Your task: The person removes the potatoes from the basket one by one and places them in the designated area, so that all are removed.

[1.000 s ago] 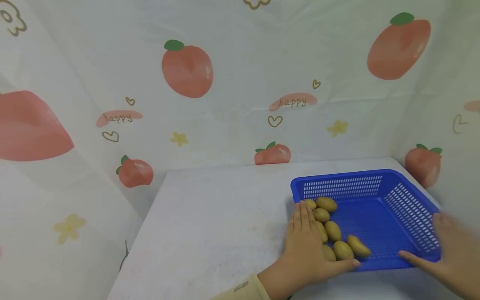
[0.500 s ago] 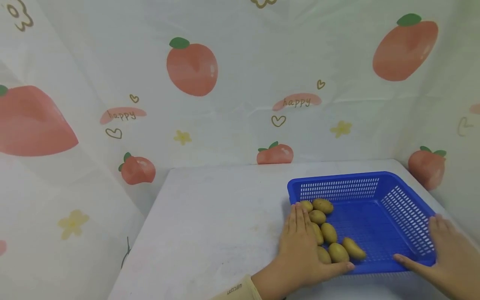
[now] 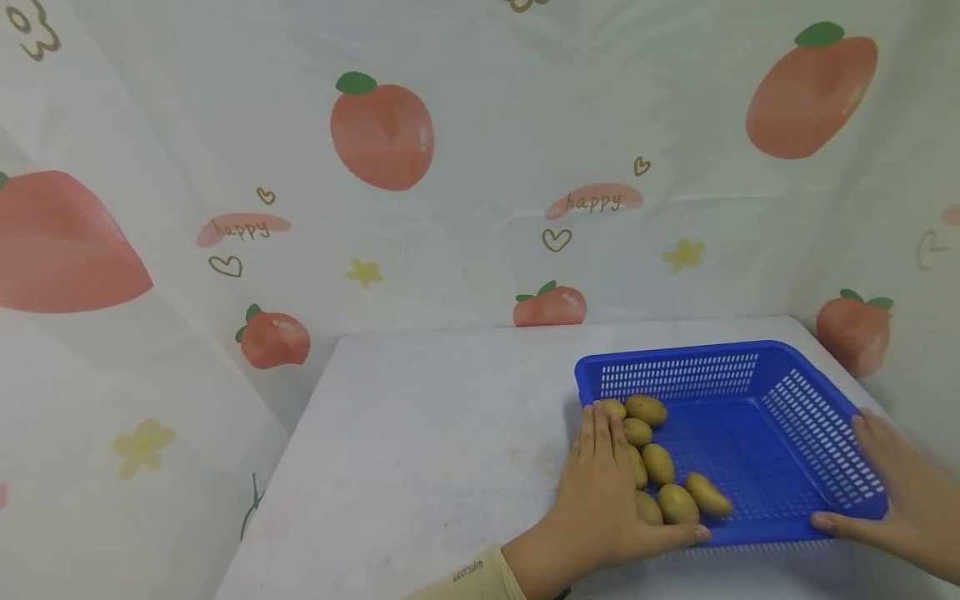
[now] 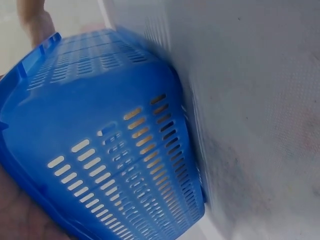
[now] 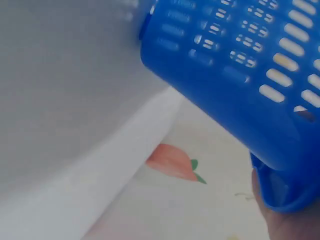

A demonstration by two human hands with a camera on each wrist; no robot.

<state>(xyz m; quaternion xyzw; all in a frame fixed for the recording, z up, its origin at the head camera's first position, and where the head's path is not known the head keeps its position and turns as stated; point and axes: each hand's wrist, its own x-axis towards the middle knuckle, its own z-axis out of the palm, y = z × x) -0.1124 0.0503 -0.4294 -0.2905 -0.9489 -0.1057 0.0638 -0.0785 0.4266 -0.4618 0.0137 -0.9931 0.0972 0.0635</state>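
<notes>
A blue plastic basket [image 3: 750, 450] with slotted walls sits on the right part of the white table. Several small yellow-brown potatoes [image 3: 677, 504] lie together along its left side, some hidden behind my left hand [image 3: 603, 492]. That hand rests on the basket's left rim with straight fingers, its thumb stretched along the front rim. My right hand [image 3: 907, 492] is at the front right corner, fingers straight by the right rim and thumb at the front edge. In the left wrist view, the slotted basket wall [image 4: 95, 115] stands beside the table surface; potatoes show through the slots.
The white table [image 3: 420, 433] extends left of the basket. Behind it hangs a pale curtain [image 3: 465, 125] printed with peaches, hearts and the word "happy". A thin dark cord [image 3: 253, 500] shows at the table's left edge.
The basket has shifted slightly left with the potatoes and my left hand. Over the last half second my right hand has slid a little to the right along the basket, its thumb further right.
</notes>
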